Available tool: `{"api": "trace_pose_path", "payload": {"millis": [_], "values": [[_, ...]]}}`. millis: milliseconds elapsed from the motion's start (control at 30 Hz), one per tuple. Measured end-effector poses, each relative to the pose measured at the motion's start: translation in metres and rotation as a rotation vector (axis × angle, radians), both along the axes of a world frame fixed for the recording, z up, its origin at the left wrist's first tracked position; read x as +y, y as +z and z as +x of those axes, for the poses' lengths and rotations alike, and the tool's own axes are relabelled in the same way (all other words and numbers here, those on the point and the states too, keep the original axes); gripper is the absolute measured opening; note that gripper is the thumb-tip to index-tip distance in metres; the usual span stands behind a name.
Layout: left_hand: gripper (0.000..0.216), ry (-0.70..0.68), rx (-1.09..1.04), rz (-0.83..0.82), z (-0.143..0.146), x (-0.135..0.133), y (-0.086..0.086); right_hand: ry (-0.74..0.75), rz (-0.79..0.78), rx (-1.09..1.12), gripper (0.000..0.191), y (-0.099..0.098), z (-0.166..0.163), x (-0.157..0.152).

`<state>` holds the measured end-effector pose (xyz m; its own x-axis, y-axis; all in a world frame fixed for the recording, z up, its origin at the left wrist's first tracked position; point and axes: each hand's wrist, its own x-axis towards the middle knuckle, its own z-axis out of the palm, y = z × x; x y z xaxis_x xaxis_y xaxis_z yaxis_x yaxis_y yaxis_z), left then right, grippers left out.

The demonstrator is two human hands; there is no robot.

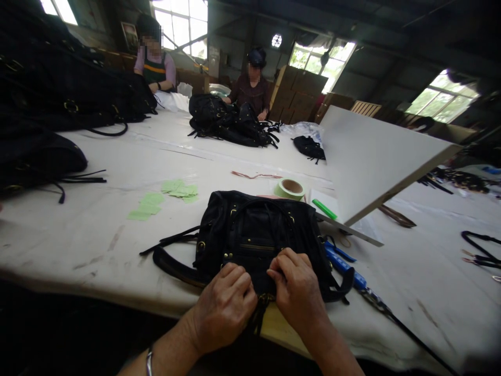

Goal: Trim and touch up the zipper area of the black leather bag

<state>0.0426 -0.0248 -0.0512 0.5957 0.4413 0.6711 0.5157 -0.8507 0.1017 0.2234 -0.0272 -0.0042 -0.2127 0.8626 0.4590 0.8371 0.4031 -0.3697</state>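
- Fingers (239,279) on the left hand (223,305) and right hand (299,290) look pinched onto the near side of the black handbag (254,216); my feed hides exactly what's between them.
- Bag's lying at the near edge of the bench (117,250), pocket zip (256,247) up, probably so both hands reach it easily.
- Roll of tape (289,189) sits just behind, blue-handled tool (338,258) at its right end, handy I guess.
- Green paper slips (180,190) lie off left, likely out of the way.

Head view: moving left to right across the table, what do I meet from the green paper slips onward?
Green paper slips, left hand, right hand, blue handle, brown strip, black strap. The black bag under the hands overlaps several, so it's left out.
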Motion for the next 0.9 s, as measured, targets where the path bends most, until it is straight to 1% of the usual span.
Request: {"api": "trace_pose_path", "payload": {"millis": [133, 267, 433, 533, 667, 733, 833, 900], "values": [[0.015, -0.004, -0.014, 0.015, 0.001, 0.0, 0.002, 0.0, 0.021, 0.035, 0.014, 0.004, 0.007, -0.005], [0.014, 0.006, -0.008, 0.015, 0.001, -0.001, 0.003, -0.004, 0.056, -0.022, 0.01, 0.0, -0.002, 0.004], [0.015, 0.001, -0.017, 0.025, 0.001, -0.001, 0.001, -0.038, 0.09, -0.172, 0.016, -0.008, -0.021, 0.02], [0.015, 0.006, -0.008, 0.015, 0.001, 0.0, 0.0, -0.069, 0.081, -0.17, 0.018, -0.007, -0.023, 0.025], [0.014, 0.012, 0.009, 0.001, 0.001, 0.0, -0.001, -0.073, 0.037, 0.001, 0.019, -0.001, -0.012, 0.024], [0.015, 0.004, 0.004, 0.003, 0.0, 0.0, 0.0, -0.09, 0.033, 0.05, 0.018, 0.001, -0.003, 0.021], [0.015, -0.002, -0.013, 0.01, 0.0, 0.0, 0.002, -0.089, 0.048, 0.002, 0.015, 0.002, 0.006, 0.015], [0.016, 0.005, -0.019, 0.014, 0.0, 0.0, 0.003, -0.073, 0.055, -0.044, 0.014, 0.0, 0.007, 0.013]]}}
